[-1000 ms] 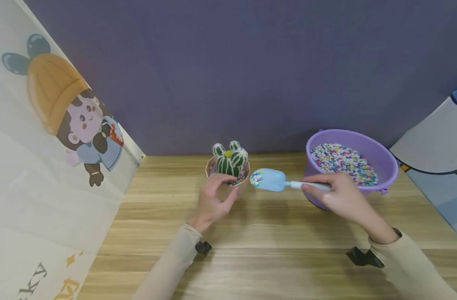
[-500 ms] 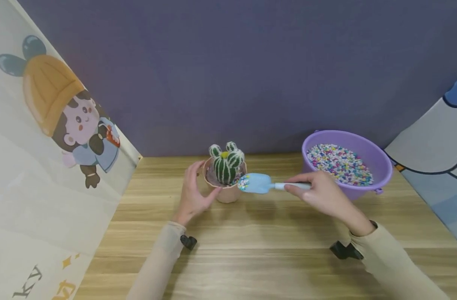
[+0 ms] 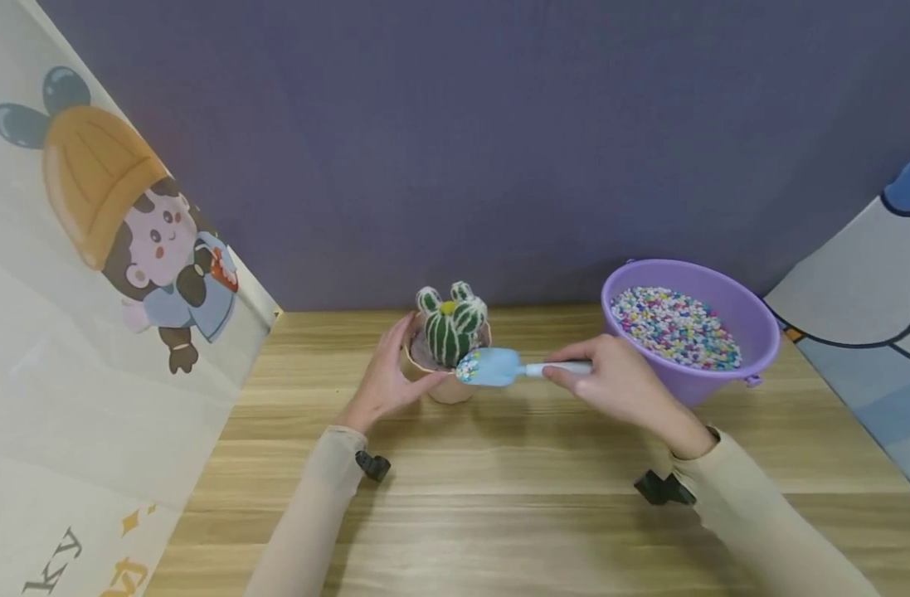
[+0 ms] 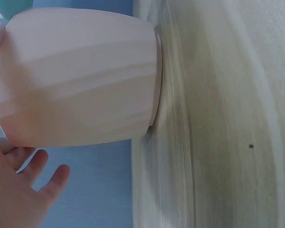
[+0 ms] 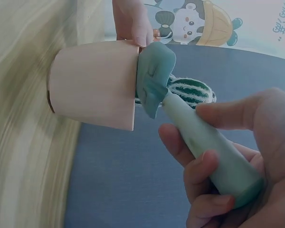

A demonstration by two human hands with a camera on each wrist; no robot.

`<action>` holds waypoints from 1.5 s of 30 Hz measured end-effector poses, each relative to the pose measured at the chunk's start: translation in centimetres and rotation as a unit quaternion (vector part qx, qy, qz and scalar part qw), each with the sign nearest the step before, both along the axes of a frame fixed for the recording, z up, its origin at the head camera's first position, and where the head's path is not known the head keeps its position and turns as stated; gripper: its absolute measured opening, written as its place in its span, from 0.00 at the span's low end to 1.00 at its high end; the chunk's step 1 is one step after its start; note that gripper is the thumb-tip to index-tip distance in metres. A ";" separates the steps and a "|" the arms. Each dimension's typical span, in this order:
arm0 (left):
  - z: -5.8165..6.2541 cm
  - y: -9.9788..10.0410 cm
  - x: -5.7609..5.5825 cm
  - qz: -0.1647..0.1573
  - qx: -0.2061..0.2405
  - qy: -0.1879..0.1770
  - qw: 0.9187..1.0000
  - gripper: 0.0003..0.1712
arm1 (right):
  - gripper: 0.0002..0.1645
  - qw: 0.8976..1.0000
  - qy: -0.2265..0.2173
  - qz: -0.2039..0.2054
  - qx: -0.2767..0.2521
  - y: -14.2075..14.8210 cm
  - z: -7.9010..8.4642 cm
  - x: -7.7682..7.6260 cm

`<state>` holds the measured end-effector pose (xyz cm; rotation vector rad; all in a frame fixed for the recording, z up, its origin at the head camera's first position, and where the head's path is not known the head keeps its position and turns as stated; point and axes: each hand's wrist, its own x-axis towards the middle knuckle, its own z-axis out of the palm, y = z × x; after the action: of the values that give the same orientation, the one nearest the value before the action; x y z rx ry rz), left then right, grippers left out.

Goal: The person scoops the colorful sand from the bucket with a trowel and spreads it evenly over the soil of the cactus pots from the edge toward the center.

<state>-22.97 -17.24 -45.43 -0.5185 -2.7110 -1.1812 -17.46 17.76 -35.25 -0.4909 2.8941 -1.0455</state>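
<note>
A green knitted-looking cactus (image 3: 449, 338) with white stripes stands in a pale pink flowerpot (image 3: 450, 391). My left hand (image 3: 386, 377) holds the pot's left side near the rim, its thumb in front and the fingers round the side. In my right hand (image 3: 615, 377) is the handle of a small light-blue scoop (image 3: 495, 366), pinched between thumb and fingers. Small coloured beads (image 3: 468, 366) lie at the scoop's tip, which is over the pot's right front rim. From the right wrist view, the scoop blade (image 5: 154, 76) is right at the pot's opening, partly hiding the cactus.
To the right stands a purple bucket (image 3: 761, 332) holding many coloured beads (image 3: 678, 327). Everything rests on a wooden tabletop (image 3: 499, 506) with a dark blue panel (image 3: 455, 149) behind it. A white cartoon-printed sheet (image 3: 74, 398) borders the left side.
My right hand has carried the scoop leftward from near the bucket to over the pot's rim. The left hand has moved from the pot's front to its left side and taken hold.
</note>
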 end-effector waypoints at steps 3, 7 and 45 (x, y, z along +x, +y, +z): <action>0.1 0.2 -0.1 0.008 -0.001 0.000 1.000 0.68 | 0.19 1.000 -0.004 0.002 0.011 -0.1 0.3 -0.3; 0.2 0.6 0.1 0.020 -0.001 -0.004 1.000 0.68 | 0.18 0.999 -0.006 0.012 0.032 -0.2 1.2 -0.6; 1.7 1.8 -0.1 -0.005 -0.022 0.001 1.000 0.67 | 0.11 0.991 0.046 0.075 0.098 -1.3 4.8 -0.6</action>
<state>-23.04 -15.43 -43.75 -0.5390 -2.7421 -1.1248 -18.01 16.51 -30.40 -0.7482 2.9402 -0.7295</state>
